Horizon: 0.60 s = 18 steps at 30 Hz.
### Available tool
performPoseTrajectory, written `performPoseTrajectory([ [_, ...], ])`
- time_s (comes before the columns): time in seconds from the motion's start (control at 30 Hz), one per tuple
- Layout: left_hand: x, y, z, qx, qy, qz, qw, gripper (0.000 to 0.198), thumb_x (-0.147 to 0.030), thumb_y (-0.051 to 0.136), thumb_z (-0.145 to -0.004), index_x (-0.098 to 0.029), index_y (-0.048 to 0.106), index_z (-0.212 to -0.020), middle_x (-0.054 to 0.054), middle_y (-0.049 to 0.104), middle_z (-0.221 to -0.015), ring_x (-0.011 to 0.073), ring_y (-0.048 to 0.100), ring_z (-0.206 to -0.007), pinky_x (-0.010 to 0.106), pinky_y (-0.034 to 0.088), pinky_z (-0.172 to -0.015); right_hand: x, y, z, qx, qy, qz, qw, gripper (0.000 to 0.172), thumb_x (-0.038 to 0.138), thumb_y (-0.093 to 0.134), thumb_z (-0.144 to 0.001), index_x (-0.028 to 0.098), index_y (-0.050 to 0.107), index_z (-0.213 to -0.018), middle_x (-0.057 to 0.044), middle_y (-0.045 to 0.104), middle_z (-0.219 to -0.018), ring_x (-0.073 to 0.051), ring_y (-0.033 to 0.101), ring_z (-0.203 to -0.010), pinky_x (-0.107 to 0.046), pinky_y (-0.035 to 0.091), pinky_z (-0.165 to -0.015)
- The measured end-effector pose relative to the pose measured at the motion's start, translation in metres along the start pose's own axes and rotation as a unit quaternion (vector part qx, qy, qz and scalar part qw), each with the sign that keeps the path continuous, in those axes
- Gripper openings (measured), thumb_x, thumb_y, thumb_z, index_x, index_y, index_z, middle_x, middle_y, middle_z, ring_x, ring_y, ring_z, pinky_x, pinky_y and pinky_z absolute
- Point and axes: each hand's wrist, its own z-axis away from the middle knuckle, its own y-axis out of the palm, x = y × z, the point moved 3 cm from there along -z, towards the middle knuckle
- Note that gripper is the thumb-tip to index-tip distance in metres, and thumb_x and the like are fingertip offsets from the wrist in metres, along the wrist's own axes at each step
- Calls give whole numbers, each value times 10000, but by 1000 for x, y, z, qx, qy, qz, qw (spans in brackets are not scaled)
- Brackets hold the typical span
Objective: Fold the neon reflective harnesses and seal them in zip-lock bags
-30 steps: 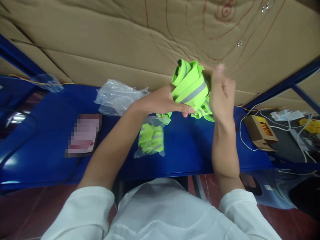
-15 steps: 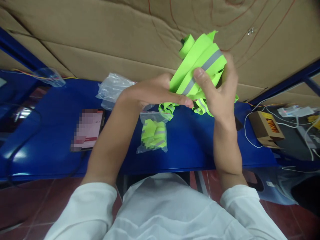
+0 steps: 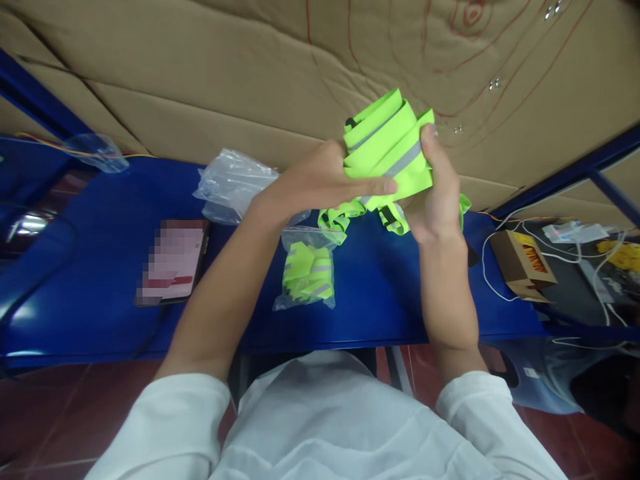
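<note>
A folded bundle of neon-yellow reflective straps with grey stripes is held up above the blue table. My left hand is closed on its left side, thumb laid across the front. At the bundle's right edge, my right hand grips it with the thumb in front; its other fingers are mostly hidden behind. More loose neon straps lie on the table under and behind my hands. Nearer to me rests a clear zip bag with folded neon straps inside.
Clear plastic bags lie behind my left forearm. A tablet-like device is at the left of the blue table. On the right stand an open cardboard box and white cables. A cardboard panel rises behind.
The bundle has come lower and turned in my hands, looking more compact. My right thumb has shifted from its front face to its right edge.
</note>
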Motion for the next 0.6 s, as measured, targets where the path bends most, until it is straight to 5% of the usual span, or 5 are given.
performPoseTrajectory([
  [0.2,-14,15,-7,27,140,12,990,798,-309,944,-627,-196,568,-1322,58,638,-1321,351,547,-1414,516,448,-1159,-8,3,-2,47,112,-112,986,564,742,482,-954,267,695,-1173,-11,784,-1099,-236,703,-1196,-398,611,-1002],
  [0.37,-4,17,-10,-20,195,75,978,553,-409,855,-777,-182,601,-1213,95,701,-1285,286,671,-1277,424,560,-1084,5,15,4,77,30,-123,989,791,905,390,-866,277,679,-1248,-45,738,-1262,-265,567,-1401,-458,512,-1154],
  [0.5,-4,21,-9,-73,288,83,951,486,-446,850,-803,-211,620,-1162,75,678,-1367,253,674,-1295,337,577,-1067,5,26,11,-7,9,-36,999,626,830,572,-819,340,672,-1196,-8,716,-1308,-276,529,-1448,-449,537,-1131],
  [0.6,-8,28,-1,-164,278,-12,947,532,-538,871,-779,-231,636,-1144,49,709,-1288,251,648,-1336,317,540,-1106,4,32,17,-59,-9,-24,998,596,788,568,-844,319,651,-1201,-30,703,-1344,-281,488,-1488,-448,537,-1141],
])
